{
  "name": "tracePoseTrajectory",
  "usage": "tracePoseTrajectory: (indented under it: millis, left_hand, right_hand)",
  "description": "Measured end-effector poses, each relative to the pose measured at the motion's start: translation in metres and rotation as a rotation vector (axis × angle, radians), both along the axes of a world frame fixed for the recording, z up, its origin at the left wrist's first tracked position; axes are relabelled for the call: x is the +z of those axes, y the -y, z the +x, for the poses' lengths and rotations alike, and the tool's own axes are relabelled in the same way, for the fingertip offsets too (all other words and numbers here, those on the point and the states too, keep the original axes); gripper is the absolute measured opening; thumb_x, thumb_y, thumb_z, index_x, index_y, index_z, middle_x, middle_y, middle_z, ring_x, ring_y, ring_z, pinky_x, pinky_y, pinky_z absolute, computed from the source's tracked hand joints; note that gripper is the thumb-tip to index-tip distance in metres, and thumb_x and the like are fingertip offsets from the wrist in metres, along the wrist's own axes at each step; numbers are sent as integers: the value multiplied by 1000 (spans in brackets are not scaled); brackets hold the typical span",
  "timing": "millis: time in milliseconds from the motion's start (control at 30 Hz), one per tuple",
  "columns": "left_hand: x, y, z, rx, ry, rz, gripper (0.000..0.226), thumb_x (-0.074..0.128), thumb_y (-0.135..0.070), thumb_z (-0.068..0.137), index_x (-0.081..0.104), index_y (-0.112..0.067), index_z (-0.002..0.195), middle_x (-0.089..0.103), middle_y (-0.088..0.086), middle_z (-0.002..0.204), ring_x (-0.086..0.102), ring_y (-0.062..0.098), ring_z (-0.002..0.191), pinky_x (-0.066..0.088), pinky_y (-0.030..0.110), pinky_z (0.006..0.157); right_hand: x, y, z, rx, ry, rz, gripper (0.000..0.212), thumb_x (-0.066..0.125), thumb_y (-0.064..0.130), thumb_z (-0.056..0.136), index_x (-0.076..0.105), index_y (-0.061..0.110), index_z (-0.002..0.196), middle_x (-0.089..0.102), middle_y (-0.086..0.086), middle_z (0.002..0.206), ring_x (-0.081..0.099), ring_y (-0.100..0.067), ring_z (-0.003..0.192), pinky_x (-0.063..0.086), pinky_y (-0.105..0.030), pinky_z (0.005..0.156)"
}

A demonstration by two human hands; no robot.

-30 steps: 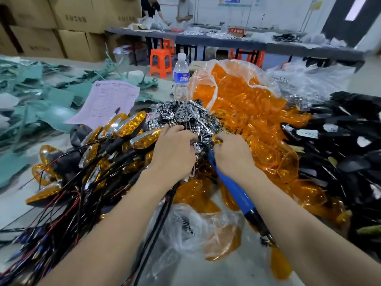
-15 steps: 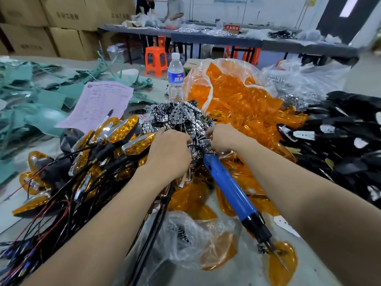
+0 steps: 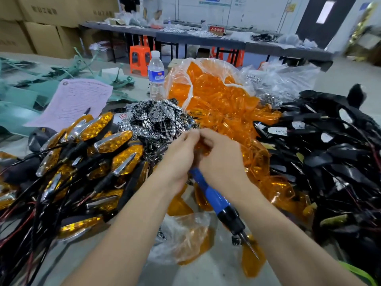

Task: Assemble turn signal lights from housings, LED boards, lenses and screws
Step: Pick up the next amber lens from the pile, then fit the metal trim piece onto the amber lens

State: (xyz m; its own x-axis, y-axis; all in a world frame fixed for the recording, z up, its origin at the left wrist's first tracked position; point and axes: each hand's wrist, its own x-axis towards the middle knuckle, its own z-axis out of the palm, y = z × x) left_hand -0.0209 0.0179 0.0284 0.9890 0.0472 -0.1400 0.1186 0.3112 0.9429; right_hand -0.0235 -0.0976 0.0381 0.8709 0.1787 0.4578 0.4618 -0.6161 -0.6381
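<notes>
Part-picking step, by judgement: left hand (image 3: 179,159) and right hand (image 3: 223,162) curled fingertip to fingertip, contents hidden, just near of silver boards (image 3: 156,118) and orange lenses (image 3: 216,96); next likely need, a black housing (image 3: 332,155) from the right pile.

Stacked cardboard boxes (image 3: 41,36) left — long dark tables (image 3: 206,41), orange stools (image 3: 139,60).

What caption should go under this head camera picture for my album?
Left hand and right hand meet over a blue screwdriver, amid finished lights, orange lenses and black housings.
</notes>
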Motion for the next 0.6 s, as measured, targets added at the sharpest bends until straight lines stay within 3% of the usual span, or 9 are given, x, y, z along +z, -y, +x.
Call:
tracePoseTrajectory:
  millis: [67,133,200,233,333,367,433,500,600]
  left_hand:
    - [-2,-1,-3,79,-27,-158,21,51,-21,110,71,-14,115,78,3,88,76,13,76,59,27,60]
    - [-6,-6,-6,126,-35,-275,24,48,-13,109,67,-8,124,77,11,94,75,21,78,61,33,63]
    - [-11,-10,-12,189,-45,-355,21,48,-11,110,63,-4,123,76,12,85,71,21,69,59,31,59]
    - [-13,-12,-14,215,-55,-375,19,50,-12,109,63,-3,120,76,11,81,69,19,64,58,29,57]
    - [-17,-17,-22,207,-72,-373,27,47,-24,112,65,-3,109,71,10,75,62,16,56,53,25,50]
    - [-18,-18,-24,185,-67,-372,35,41,-30,113,64,-5,104,69,10,73,60,16,54,51,25,48]
    - [-17,-21,-27,155,-50,-355,48,32,-40,114,63,-7,97,66,11,71,57,18,52,48,26,45]
    - [-17,-24,-28,137,-32,-336,58,27,-46,114,64,-8,93,64,13,71,55,20,51,45,27,44]
    - [-19,-29,-32,122,-25,-329,62,24,-49,113,66,-10,90,63,13,69,54,22,51,44,26,46]
  right_hand:
    - [2,0,-11,149,-91,-54,45,66,17,79,69,36,119,76,18,103,70,0,96,55,-21,86]
    - [9,6,-9,195,-149,67,41,73,20,79,74,39,115,76,25,103,69,9,98,52,-9,86]
    - [14,10,6,72,-135,222,20,75,25,85,80,34,102,77,25,94,71,10,89,52,-6,79]
    - [15,9,19,-27,-130,201,14,72,27,90,80,33,100,78,23,94,71,7,89,54,-10,80]
    - [6,3,61,-165,-275,-213,26,59,20,98,77,24,116,77,4,113,73,-16,92,60,-35,88]
    - [0,-2,74,-175,-329,-325,26,57,18,98,76,20,116,76,-3,113,71,-23,92,60,-38,87]
    - [-10,-11,91,-207,-369,-419,18,58,24,99,72,14,99,72,-6,96,65,-30,86,55,-37,77]
    - [-18,-21,104,-256,-363,-431,26,60,34,99,59,14,83,55,-1,76,55,-27,72,43,-32,61]
    - [-22,-31,116,-293,-391,-569,23,66,28,93,52,13,84,49,-1,75,52,-25,69,39,-32,58]
